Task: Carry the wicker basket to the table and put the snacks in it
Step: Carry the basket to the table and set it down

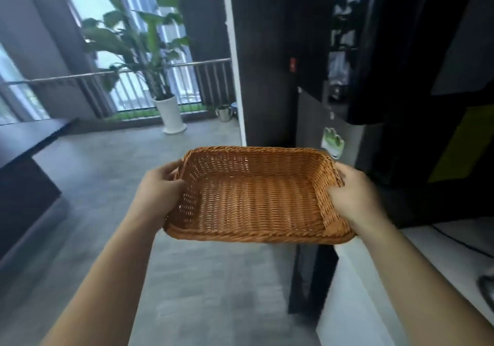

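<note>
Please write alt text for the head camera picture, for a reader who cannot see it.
Two bare hands hold an empty wicker basket in the air, the left hand on its left rim and the right hand on its right rim. Behind it lie a grey floor and a potted plant by a railing.

open floor [112,174] left, dark cabinet [270,78] ahead
</note>
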{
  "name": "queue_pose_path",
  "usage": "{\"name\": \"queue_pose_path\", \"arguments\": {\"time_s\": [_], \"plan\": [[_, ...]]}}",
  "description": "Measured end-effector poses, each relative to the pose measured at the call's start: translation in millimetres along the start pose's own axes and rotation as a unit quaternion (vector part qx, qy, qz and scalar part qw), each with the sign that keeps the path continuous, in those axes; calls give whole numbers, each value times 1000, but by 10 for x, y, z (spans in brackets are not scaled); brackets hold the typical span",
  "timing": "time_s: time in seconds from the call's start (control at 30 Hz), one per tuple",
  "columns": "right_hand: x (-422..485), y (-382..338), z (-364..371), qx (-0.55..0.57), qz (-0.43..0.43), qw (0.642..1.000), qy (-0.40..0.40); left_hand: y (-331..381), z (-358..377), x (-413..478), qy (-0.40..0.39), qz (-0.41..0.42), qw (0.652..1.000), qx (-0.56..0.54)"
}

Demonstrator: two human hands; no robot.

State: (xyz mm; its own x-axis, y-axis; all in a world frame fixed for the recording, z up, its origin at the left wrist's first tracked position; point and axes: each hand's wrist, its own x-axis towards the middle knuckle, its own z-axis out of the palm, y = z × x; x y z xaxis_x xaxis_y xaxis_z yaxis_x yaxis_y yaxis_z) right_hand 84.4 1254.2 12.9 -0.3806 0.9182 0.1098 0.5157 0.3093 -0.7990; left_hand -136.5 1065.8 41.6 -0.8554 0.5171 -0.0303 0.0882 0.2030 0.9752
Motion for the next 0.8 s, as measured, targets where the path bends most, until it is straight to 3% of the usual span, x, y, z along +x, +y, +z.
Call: {"name": "queue_pose_path", "arguments": {"time_s": [0.2, 0.5, 0.8], "plan": [[270, -1162, 1443, 40, -79, 990, -107, -237, -1436, 495, 100, -8, 995, 5], [556, -2904, 3780, 87, -125, 956, -250, -531, -3444, 1439, 252, -14, 967, 38], [948, -4114, 5552, 108, -188, 916, -336, -914, -4662, 2421, 376, -33, 924, 55]]}}
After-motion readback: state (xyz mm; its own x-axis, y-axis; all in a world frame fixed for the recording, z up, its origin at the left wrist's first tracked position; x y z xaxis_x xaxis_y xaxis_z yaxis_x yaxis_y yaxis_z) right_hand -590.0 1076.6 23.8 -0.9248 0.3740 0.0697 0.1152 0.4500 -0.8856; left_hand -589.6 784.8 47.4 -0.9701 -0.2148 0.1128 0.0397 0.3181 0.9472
